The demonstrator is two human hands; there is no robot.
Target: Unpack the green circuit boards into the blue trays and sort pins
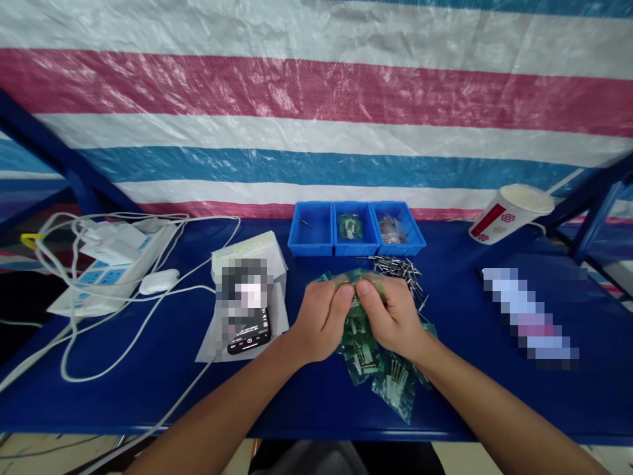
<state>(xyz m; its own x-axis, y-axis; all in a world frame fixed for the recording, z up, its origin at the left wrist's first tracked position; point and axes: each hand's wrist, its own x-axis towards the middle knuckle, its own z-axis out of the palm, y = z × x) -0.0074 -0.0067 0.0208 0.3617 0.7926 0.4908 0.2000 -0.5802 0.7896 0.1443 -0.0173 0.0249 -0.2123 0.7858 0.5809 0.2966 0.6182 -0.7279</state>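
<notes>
Held a green plastic packet (355, 275) between left hand (321, 316) and right hand (390, 313), in front of the middle blue bin (356, 250). Pinched it narrowly with both hands, thumbs laid tip beside tip, other fingers curled mostly out of sight. Found the held packet right at both thumb tips, touching each hand, with further green packets (395, 389) spread beneath and farther in front of the middle bin.

Could not make out the held packet's full outline or contents behind thumbs and fingers. Could not count the packets underneath surely: saw two fairly plainly, thin metal pins (398, 373) showing through, and only edges of others past the hands and wrists.

Counted three blue bins in a row: the middle one, with one green packet (350, 226) inside; a left bin (310, 250) beside it, with one metal pin (307, 225); a right bin (403, 250) beside it, with clear packaging (390, 229) too blurred to count. Saw a heap of loose pins (397, 269) in front and right of the middle bin, too tangled to number. Noted one phone (250, 333), screen partly pixelated, left and in front of the middle bin, and one paper cup (512, 214) well right.
</notes>
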